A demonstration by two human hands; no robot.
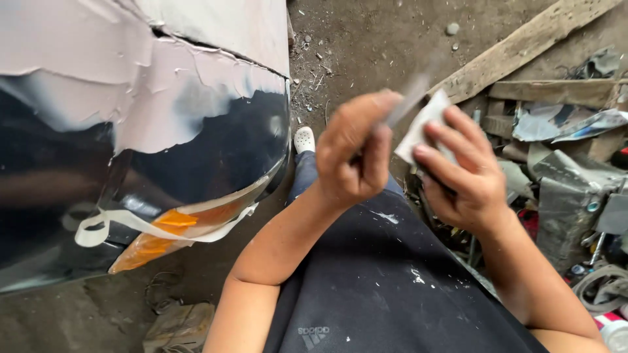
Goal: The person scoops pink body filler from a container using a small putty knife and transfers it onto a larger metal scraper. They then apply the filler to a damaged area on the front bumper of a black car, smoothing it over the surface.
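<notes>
**Two hands work a thin blade against a folded pale sheet beside a black car body**

The folded pale sheet (424, 127), paper or abrasive by the look of it, sits in the right hand (461, 173), raised in front of the person's chest and above the dirt floor (373, 46). That hand's grip is pinched on the sheet: the fingers (451, 140) curl over its front face, with the thumb hidden behind.

Touching the sheet's upper edge is a thin grey blade or stick (409, 98), blurred so that its exact kind cannot be told. The left hand (356, 153) holds its lower end, grip pressed together in a fist around it, knuckles toward the camera. The two hands are just beside each other, nearly touching.

Below them lie the person's dark shirt (386, 281), flecked with white spots, a blue-jeaned leg (304, 173) and a white shoe (304, 139) on the floor.

To the left stands a glossy black car body panel (216, 150), its upper part covered in wrinkled pale masking paper (131, 72). At the panel's lower edge an orange lamp (160, 232) shows, with loose white tape strips (124, 219) hanging across it.

To the right, near the floor's far edge, a weathered wooden plank (523, 46) lies slantwise, and beneath it a heap of scrap metal sheets and rubbish (569, 176). A crumpled cardboard piece (180, 327) lies on the floor at lower left.
</notes>
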